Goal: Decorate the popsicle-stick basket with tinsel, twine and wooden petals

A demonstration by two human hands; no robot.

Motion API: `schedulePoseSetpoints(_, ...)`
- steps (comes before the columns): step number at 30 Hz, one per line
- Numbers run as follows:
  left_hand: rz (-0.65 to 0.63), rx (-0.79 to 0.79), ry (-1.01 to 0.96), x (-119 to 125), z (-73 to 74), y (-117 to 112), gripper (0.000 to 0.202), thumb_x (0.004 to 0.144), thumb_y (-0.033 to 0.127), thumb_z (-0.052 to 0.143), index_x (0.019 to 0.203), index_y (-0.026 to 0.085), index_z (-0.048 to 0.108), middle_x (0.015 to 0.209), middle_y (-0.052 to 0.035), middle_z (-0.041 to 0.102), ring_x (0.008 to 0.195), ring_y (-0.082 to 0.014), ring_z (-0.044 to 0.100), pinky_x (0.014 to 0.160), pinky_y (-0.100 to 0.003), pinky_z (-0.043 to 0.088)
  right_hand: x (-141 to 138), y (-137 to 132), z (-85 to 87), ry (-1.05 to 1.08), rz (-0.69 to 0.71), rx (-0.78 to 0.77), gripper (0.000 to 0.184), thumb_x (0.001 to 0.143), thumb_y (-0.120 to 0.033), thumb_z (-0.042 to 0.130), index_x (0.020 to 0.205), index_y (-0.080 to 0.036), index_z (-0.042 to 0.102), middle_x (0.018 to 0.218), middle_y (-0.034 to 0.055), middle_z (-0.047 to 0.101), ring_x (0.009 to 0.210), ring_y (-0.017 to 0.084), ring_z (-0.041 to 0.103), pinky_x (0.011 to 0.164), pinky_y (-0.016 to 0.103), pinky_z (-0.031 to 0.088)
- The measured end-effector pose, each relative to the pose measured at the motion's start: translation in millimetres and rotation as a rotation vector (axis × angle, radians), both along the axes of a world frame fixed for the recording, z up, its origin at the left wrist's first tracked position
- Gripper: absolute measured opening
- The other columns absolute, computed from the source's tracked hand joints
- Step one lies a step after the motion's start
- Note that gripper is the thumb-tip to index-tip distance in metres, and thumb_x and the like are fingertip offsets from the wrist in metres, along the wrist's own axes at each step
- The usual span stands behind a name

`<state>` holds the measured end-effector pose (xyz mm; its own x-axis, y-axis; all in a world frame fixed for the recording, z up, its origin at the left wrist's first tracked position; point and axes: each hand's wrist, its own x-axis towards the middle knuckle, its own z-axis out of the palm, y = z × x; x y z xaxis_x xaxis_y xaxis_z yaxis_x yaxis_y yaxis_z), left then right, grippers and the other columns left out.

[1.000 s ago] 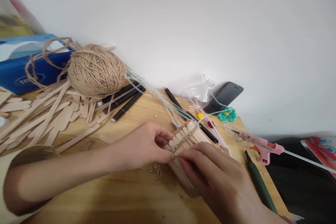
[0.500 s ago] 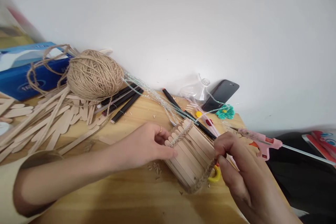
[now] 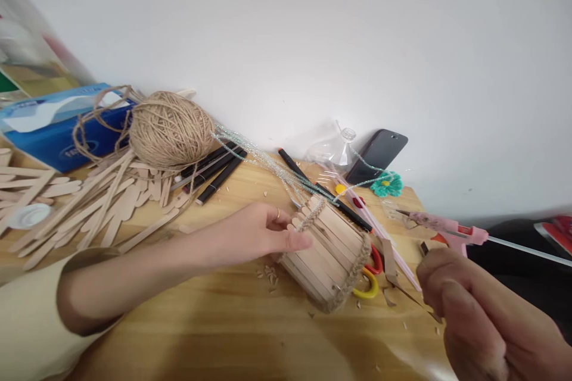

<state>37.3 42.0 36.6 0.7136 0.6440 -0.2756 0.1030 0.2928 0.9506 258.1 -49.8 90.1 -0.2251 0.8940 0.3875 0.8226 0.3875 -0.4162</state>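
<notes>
My left hand [image 3: 268, 229] is closed on the far left edge of a craft-stick box [image 3: 330, 250], its thumb on the flat stick face. Twine borders the box at two ends, and it sits tilted on the table. Off to the right of the box, my right hand [image 3: 469, 303] has its fingers curled together; what they hold, if anything, is hidden. A pink glue gun [image 3: 451, 229] with a long glue stick lies just beyond that hand. Scissors with red and yellow handles [image 3: 366, 284] are partly under the box.
A ball of twine [image 3: 172, 131], a blue tissue pack [image 3: 93, 134] and many loose craft sticks [image 3: 107, 202] fill the left. Black markers [image 3: 221, 175], silvery pipe cleaners [image 3: 263, 161], a clear bottle [image 3: 333, 146], a phone [image 3: 379, 155] and a green flower [image 3: 386, 184] lie along the wall.
My right hand has moved away from the box's lower right edge, to the right towards the glue gun. My left hand has stayed on the box. More of the scissors shows.
</notes>
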Motion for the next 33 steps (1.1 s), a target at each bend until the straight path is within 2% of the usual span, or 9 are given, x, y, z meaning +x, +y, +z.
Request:
schedulePoseSetpoints(3, -0.054, -0.026, -0.074, -1, -2.9, 4, 0.021, 0.077, 0.028, 0.061, 0.092, 0.014, 0.067, 0.090, -0.0048, 0.070, 0.089, -0.0184, 0.062, 0.085, -0.029, 0.044, 1, -4, -8.1, -0.121, 0.189, 0.060, 0.015, 0.088, -0.014, 0.044, 0.081, -0.023, 0.054, 0.071, 0.0027, 0.062, 0.064, 0.016, 0.061, 0.053, 0.025, 0.047)
schedulePoseSetpoints(5, 0.022, -0.012, -0.067, -3, -3.1, 6, 0.018, 0.078, 0.027, 0.059, 0.087, 0.013, 0.067, 0.084, -0.0036, 0.070, 0.085, -0.0174, 0.062, 0.083, -0.029, 0.044, -2, -7, -17.9, -0.181, 0.338, 0.048, 0.014, 0.086, -0.015, 0.050, 0.094, -0.022, 0.058, 0.082, 0.0043, 0.067, 0.072, 0.016, 0.065, 0.059, 0.024, 0.050)
schedulePoseSetpoints(8, 0.220, -0.005, -0.056, -8, 0.6, 9, 0.018, 0.074, 0.029, 0.065, 0.082, 0.013, 0.066, 0.079, -0.0022, 0.068, 0.078, -0.0152, 0.060, 0.077, -0.028, 0.045, -16, -7, -36.3, -0.150, 0.446, -0.114, 0.023, 0.086, -0.007, 0.045, 0.103, -0.018, 0.056, 0.087, 0.0053, 0.068, 0.077, 0.013, 0.065, 0.065, 0.021, 0.051)
schedulePoseSetpoints(11, 0.345, -0.035, -0.099, -12, 5.9, 12, 0.022, 0.070, 0.027, 0.069, 0.086, 0.014, 0.065, 0.082, -0.0022, 0.066, 0.078, -0.0142, 0.058, 0.071, -0.026, 0.047, -31, 2, -54.7, -0.097, 0.362, -0.251, 0.024, 0.086, -0.005, 0.039, 0.096, -0.016, 0.058, 0.076, 0.0039, 0.065, 0.067, 0.013, 0.062, 0.059, 0.022, 0.050)
schedulePoseSetpoints(13, 0.354, -0.029, -0.103, -15, 8.5, 13, 0.026, 0.070, 0.028, 0.069, 0.091, 0.014, 0.065, 0.085, -0.0033, 0.065, 0.078, -0.0150, 0.058, 0.067, -0.026, 0.048, -38, 10, -63.6, -0.083, 0.307, -0.289, 0.021, 0.085, -0.005, 0.040, 0.089, -0.016, 0.058, 0.072, 0.0030, 0.063, 0.064, 0.013, 0.061, 0.058, 0.023, 0.050)
schedulePoseSetpoints(15, 0.350, -0.014, -0.071, -18, 9.7, 13, 0.028, 0.071, 0.030, 0.067, 0.094, 0.014, 0.064, 0.086, -0.0042, 0.065, 0.078, -0.0154, 0.058, 0.063, -0.025, 0.048, -41, 16, -68.5, -0.077, 0.328, -0.319, 0.020, 0.084, -0.005, 0.041, 0.087, -0.015, 0.058, 0.076, 0.0039, 0.063, 0.067, 0.014, 0.060, 0.061, 0.025, 0.050)
schedulePoseSetpoints(22, 0.339, 0.096, 0.055, -23, 8.3, 18, 0.028, 0.072, 0.035, 0.065, 0.091, 0.014, 0.066, 0.084, -0.0038, 0.067, 0.074, -0.0145, 0.057, 0.061, -0.023, 0.046, -48, 16, -75.2, -0.107, 0.446, -0.447, 0.017, 0.088, -0.012, 0.044, 0.093, -0.017, 0.060, 0.087, 0.0057, 0.060, 0.079, 0.015, 0.057, 0.069, 0.027, 0.048)
schedulePoseSetpoints(28, 0.329, 0.128, 0.063, -25, 5.6, 23, 0.029, 0.072, 0.036, 0.065, 0.091, 0.014, 0.067, 0.084, -0.0037, 0.067, 0.070, -0.0133, 0.056, 0.058, -0.022, 0.044, -51, 19, -91.0, -0.109, 0.397, -0.474, 0.014, 0.088, -0.012, 0.046, 0.082, -0.018, 0.057, 0.083, 0.0029, 0.057, 0.075, 0.014, 0.055, 0.068, 0.026, 0.047)
schedulePoseSetpoints(33, 0.311, 0.122, 0.056, -30, 5.8, 24, 0.021, 0.073, 0.030, 0.064, 0.087, 0.015, 0.067, 0.079, -0.0014, 0.066, 0.071, -0.0123, 0.055, 0.061, -0.021, 0.044, -46, 22, -82.6, -0.045, 0.294, -0.513, 0.016, 0.087, -0.006, 0.042, 0.080, -0.018, 0.051, 0.079, 0.0018, 0.057, 0.071, 0.013, 0.055, 0.064, 0.024, 0.046)
